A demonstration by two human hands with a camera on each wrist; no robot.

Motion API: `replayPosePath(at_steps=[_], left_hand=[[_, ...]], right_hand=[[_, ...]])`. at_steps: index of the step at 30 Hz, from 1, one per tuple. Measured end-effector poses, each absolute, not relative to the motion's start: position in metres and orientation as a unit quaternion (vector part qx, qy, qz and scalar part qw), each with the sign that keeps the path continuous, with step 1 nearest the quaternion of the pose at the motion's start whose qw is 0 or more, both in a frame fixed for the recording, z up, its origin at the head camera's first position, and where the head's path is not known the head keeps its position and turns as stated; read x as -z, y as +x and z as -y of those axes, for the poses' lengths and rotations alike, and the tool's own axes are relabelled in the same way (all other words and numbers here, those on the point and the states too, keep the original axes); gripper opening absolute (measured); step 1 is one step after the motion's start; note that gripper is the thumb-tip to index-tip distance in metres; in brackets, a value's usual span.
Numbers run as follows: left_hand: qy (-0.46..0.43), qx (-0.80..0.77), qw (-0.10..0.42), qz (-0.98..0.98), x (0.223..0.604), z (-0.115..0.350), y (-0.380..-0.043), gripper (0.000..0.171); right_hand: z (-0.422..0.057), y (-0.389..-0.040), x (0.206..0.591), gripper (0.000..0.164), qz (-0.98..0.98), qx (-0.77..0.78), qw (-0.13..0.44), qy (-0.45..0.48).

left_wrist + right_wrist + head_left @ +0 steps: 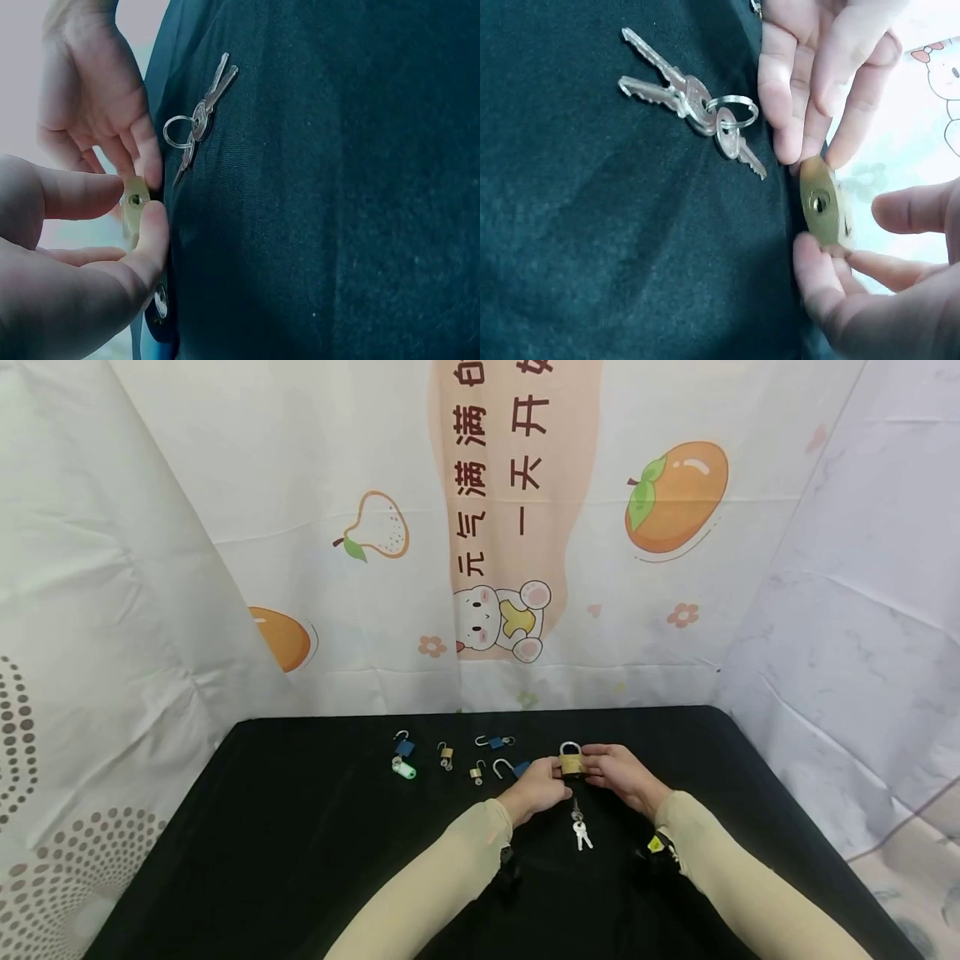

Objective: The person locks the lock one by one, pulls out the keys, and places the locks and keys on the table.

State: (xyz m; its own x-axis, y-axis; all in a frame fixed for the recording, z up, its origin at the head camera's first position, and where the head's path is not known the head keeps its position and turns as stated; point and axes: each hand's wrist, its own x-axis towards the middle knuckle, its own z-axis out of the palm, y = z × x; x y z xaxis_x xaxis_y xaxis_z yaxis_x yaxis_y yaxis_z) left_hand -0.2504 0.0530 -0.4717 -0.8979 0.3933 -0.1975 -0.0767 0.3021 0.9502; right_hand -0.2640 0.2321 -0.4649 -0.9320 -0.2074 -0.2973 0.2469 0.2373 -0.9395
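A brass padlock (572, 766) stands upright between my two hands, its shackle upward. My left hand (536, 789) pinches the padlock at its left side; thumb and fingertips meet the brass body (133, 225) in the left wrist view. From the other side, my right hand (622, 772) touches the padlock with loosely extended fingertips. One of its upper fingers (900, 210) stays apart from the brass in the right wrist view. The keyhole (820, 201) is bare, with no key in it. Several silver keys on a ring (581, 835) lie on the black cloth nearer me.
Left of my hands lie a blue padlock (405, 749) with a green tag (406, 771), two small brass padlocks, one here (447, 752), and another blue padlock (496, 743). A larger blue padlock (521, 769) is partly behind my left hand. Printed curtain (375, 610) hangs behind the table.
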Motion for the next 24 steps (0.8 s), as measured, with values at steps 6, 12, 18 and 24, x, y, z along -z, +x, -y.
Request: replayPosePath(at_steps=[6,12,18,24], left_hand=[[0.145,-0.538,0.164,-0.814,0.465,-0.043,-0.255,0.061],[0.264,-0.276,0.048,-0.923,0.449,-0.001,-0.273,0.053],[0.282,-0.104,0.073,-0.951,0.446,0.037,-0.293,0.051],[0.277,-0.08,0.119,-0.95,0.453,0.045,-0.298,0.059]], right_hand=[[-0.224,-0.257,0.454,0.051,-0.83,0.544,0.126,-0.015],[-0.21,-0.251,0.446,0.049,-0.853,0.51,0.094,-0.055],[-0.187,-0.252,0.445,0.053,-0.873,0.467,0.117,-0.078],[-0.161,-0.256,0.451,0.054,-0.89,0.429,0.135,-0.08]])
